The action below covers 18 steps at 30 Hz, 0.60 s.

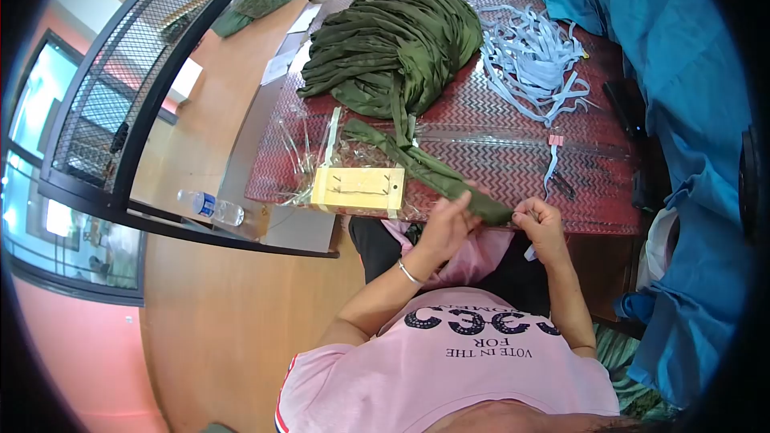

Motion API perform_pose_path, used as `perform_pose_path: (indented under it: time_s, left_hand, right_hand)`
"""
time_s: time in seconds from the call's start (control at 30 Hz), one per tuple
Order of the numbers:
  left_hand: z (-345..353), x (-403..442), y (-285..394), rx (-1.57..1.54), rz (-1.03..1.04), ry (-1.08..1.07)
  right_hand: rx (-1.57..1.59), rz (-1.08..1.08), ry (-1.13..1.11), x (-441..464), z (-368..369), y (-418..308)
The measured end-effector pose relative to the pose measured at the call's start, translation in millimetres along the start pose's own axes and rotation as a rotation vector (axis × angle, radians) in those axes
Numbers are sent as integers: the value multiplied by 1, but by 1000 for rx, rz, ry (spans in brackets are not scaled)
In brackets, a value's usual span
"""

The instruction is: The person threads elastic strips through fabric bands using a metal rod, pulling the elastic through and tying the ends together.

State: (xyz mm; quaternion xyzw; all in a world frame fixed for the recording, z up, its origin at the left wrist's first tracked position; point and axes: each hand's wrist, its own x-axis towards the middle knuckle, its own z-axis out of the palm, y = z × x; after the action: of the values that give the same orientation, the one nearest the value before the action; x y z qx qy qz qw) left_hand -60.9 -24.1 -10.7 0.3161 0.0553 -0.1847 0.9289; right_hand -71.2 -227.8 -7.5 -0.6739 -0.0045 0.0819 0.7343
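Pinching strip (433,174) by end with right hand (546,229), at near edge of table (597,212); left hand (443,230) touching strip, grip unclear. Seemingly aligning end; next move likely calling for steady pinch.

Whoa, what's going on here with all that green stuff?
A person is sitting at a red table, working on a long green cloth strip. The right hand pinches its near end at the table edge. The left hand is beside it on the same strip, though its grip is hard to make out. Farther back lie a big green cloth heap and a tangle of pale ribbons.
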Motion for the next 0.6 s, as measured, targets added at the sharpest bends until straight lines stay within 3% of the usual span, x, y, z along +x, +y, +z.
perform_pose_path:
  time_s: [0.1, 0.2, 0.3, 0.4, 0.47, 0.53, 0.6]
  left_hand:
    - [-11, 11, 27, -128, 180, 19]
    - [-33, 28, 48, -214, 202, -54]
    - [-35, 39, 55, 13, 297, 77]
    - [-34, 45, 49, 0, 246, 72]
    - [-36, 45, 45, -25, 218, 20]
    - [-42, 42, 38, -35, 203, -64]
    - [-40, 35, 34, -105, 168, -115]
  right_hand:
    - [150, 122, 14, -1, -12, 2]
    - [294, 193, 26, -2, -18, 3]
    - [334, 190, 26, -9, -16, 6]
    - [65, 200, 67, -17, -16, 5]
    - [-216, -228, 222, -16, -13, 3]
    - [-367, -387, 240, -22, -11, -23]
    - [-409, -307, 173, -30, 1, -57]
